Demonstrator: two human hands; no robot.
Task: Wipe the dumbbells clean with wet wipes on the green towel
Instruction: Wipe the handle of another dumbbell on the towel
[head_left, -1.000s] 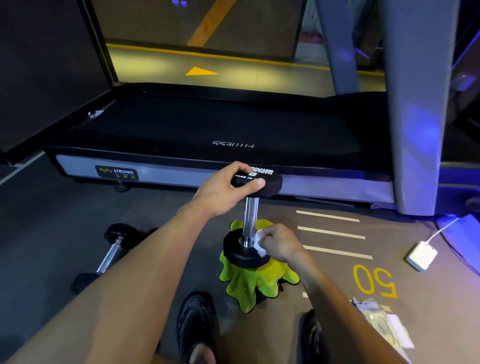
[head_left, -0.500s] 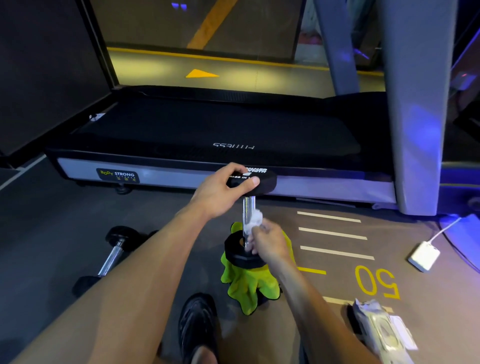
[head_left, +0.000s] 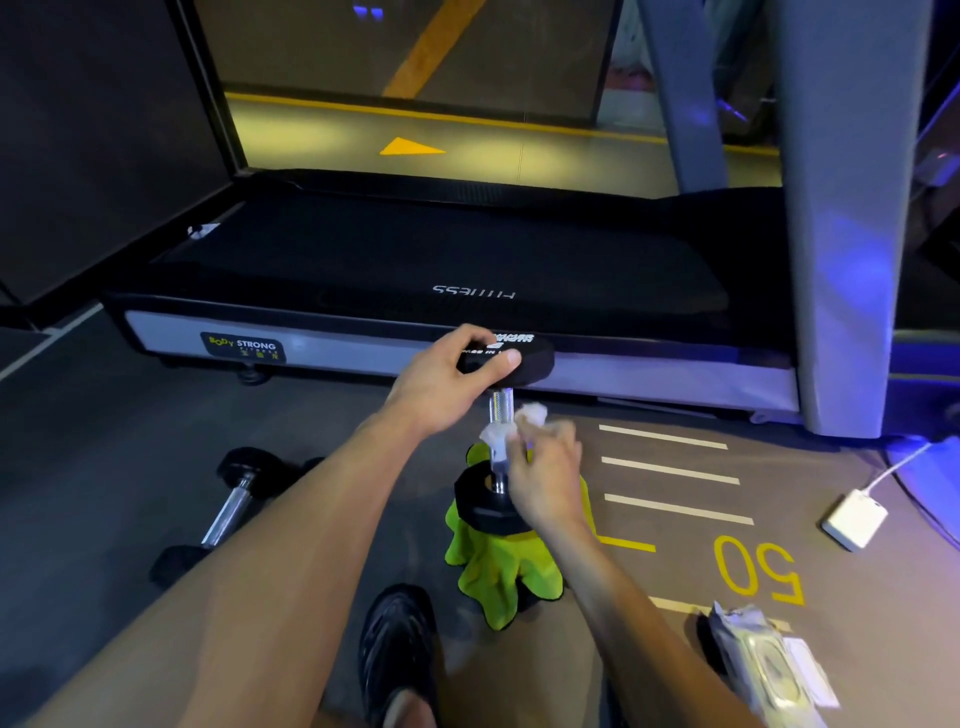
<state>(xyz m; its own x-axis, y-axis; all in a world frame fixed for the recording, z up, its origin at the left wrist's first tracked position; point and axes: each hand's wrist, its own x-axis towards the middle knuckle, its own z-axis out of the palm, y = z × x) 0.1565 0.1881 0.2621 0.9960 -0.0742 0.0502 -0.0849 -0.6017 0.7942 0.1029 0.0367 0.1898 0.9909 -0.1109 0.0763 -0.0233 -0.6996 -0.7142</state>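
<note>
I see the dumbbell (head_left: 501, 415) standing on end on the green towel (head_left: 498, 571) on the floor. My left hand (head_left: 441, 384) has its grip closed around the top weight; my right hand (head_left: 545, 473) pinches a wet wipe (head_left: 501, 431) against the bar.

Two dumbbells are counted: one dumbbell (head_left: 503, 431) is stood upright in the grip of both hands, and a second dumbbell (head_left: 227, 514) is laid on the floor well left of that grip. One towel (head_left: 501, 566) is seen below the grip, one wipe (head_left: 511, 428) at it, one wipe pack (head_left: 769, 670) lower right, and one treadmill (head_left: 415, 270) beyond.
</note>
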